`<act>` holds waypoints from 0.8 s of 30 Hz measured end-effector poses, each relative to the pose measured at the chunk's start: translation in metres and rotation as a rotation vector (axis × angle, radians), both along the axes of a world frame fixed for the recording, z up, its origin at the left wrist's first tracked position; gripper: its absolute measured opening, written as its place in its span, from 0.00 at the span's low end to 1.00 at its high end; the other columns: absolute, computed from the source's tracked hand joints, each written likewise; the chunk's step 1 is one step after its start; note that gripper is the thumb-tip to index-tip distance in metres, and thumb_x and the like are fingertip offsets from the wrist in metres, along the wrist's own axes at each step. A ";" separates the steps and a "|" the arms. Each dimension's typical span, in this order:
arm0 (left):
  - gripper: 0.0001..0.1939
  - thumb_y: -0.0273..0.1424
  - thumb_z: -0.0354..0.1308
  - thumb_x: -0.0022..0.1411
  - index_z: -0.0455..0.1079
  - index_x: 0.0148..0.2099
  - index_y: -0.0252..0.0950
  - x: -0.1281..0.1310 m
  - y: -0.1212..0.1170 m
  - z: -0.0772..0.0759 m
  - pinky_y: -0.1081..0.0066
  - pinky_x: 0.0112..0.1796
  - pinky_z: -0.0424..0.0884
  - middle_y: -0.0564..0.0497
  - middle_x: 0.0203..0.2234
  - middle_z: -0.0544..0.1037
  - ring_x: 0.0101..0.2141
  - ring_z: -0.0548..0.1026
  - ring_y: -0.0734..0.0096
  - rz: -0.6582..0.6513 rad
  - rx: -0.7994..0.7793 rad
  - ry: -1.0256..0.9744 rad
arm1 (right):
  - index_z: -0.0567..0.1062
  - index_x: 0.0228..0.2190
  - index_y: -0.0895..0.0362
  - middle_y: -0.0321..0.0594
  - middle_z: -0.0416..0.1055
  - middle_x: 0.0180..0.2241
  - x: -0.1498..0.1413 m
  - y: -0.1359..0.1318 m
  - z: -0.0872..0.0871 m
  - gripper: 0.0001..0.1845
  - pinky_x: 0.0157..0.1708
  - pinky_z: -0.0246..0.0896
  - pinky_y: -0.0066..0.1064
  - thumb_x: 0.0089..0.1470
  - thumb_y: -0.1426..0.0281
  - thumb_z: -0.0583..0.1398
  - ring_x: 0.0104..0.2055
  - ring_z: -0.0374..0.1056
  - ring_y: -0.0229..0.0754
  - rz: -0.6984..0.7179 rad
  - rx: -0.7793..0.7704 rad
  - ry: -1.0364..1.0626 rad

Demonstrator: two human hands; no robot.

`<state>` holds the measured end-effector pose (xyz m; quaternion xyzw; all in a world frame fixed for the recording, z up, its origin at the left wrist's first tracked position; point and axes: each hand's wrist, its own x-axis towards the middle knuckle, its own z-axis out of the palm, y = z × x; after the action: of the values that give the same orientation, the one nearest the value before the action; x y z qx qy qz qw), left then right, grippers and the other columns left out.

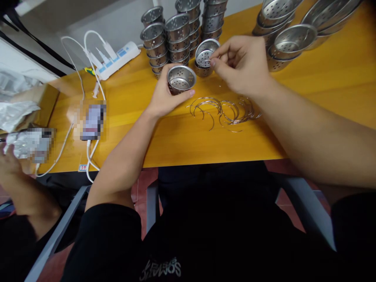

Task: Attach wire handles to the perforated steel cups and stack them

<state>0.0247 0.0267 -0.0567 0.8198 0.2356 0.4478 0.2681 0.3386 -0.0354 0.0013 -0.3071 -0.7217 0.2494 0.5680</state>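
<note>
My left hand (164, 96) is wrapped around a small perforated steel cup (181, 78), held upright just above the yellow table (182, 137). My right hand (242, 64) is pinched closed beside a second perforated cup (205, 53), which is tilted on its side; thumb and forefinger meet at its rim, and what they pinch is too small to make out. A loose pile of curved wire handles (226, 110) lies on the table below my right hand.
Stacks of perforated cups (179, 35) stand at the back. Larger steel strainer bowls (289, 39) are piled at the back right. A white power strip (119, 60) with cables and a phone (93, 120) lie at left. Another person's hand (11, 164) is at the far left.
</note>
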 end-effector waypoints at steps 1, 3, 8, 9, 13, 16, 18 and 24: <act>0.57 0.78 0.80 0.65 0.67 0.80 0.55 0.001 0.000 -0.001 0.49 0.70 0.87 0.43 0.71 0.83 0.67 0.88 0.49 -0.001 -0.001 -0.001 | 0.91 0.41 0.47 0.36 0.74 0.29 -0.004 -0.004 0.002 0.26 0.28 0.54 0.39 0.73 0.40 0.85 0.27 0.57 0.38 0.008 0.000 -0.002; 0.58 0.79 0.80 0.66 0.65 0.81 0.55 0.003 0.000 -0.002 0.49 0.70 0.87 0.43 0.71 0.83 0.67 0.88 0.48 0.003 -0.003 0.011 | 0.90 0.41 0.48 0.35 0.73 0.29 -0.013 -0.014 0.006 0.25 0.28 0.54 0.37 0.75 0.43 0.85 0.27 0.57 0.37 0.012 -0.005 -0.022; 0.62 0.83 0.77 0.64 0.61 0.83 0.55 0.012 -0.003 -0.005 0.49 0.70 0.85 0.44 0.69 0.83 0.66 0.89 0.48 -0.018 -0.004 0.060 | 0.88 0.42 0.50 0.33 0.70 0.28 -0.031 -0.032 0.012 0.18 0.31 0.55 0.36 0.79 0.53 0.82 0.28 0.55 0.39 -0.007 -0.065 -0.079; 0.63 0.83 0.77 0.63 0.61 0.83 0.55 0.014 -0.004 -0.006 0.49 0.69 0.85 0.44 0.69 0.83 0.66 0.89 0.48 -0.020 -0.010 0.065 | 0.88 0.42 0.50 0.33 0.69 0.28 -0.033 -0.034 0.013 0.18 0.32 0.55 0.37 0.78 0.53 0.82 0.29 0.55 0.40 -0.017 -0.092 -0.085; 0.60 0.78 0.81 0.65 0.63 0.83 0.54 0.019 -0.011 -0.003 0.47 0.68 0.87 0.42 0.69 0.84 0.67 0.89 0.45 -0.023 -0.033 0.057 | 0.85 0.40 0.47 0.34 0.68 0.28 -0.036 -0.040 0.017 0.21 0.34 0.58 0.40 0.74 0.49 0.83 0.30 0.56 0.45 -0.047 -0.176 -0.088; 0.55 0.71 0.86 0.66 0.67 0.81 0.55 0.021 -0.018 0.002 0.46 0.68 0.89 0.42 0.69 0.84 0.66 0.89 0.45 0.013 -0.048 0.051 | 0.83 0.39 0.46 0.34 0.67 0.28 -0.038 -0.042 0.019 0.25 0.34 0.57 0.41 0.72 0.43 0.82 0.30 0.55 0.46 -0.051 -0.184 -0.086; 0.54 0.70 0.87 0.65 0.69 0.79 0.54 0.021 -0.023 0.005 0.47 0.67 0.89 0.43 0.68 0.84 0.65 0.90 0.46 0.032 -0.058 0.047 | 0.82 0.39 0.46 0.35 0.67 0.28 -0.039 -0.042 0.020 0.26 0.35 0.57 0.41 0.72 0.42 0.82 0.30 0.55 0.46 -0.064 -0.189 -0.091; 0.57 0.70 0.88 0.63 0.67 0.80 0.55 0.021 -0.025 0.004 0.47 0.68 0.88 0.42 0.70 0.84 0.67 0.88 0.43 -0.020 -0.068 0.069 | 0.84 0.38 0.47 0.33 0.70 0.28 -0.039 -0.041 0.018 0.19 0.34 0.59 0.40 0.74 0.54 0.83 0.30 0.57 0.44 -0.092 -0.193 -0.094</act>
<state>0.0461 0.0017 -0.0522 0.8275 0.2517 0.4084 0.2918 0.2997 -0.0761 0.0192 -0.4047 -0.7053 0.2767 0.5121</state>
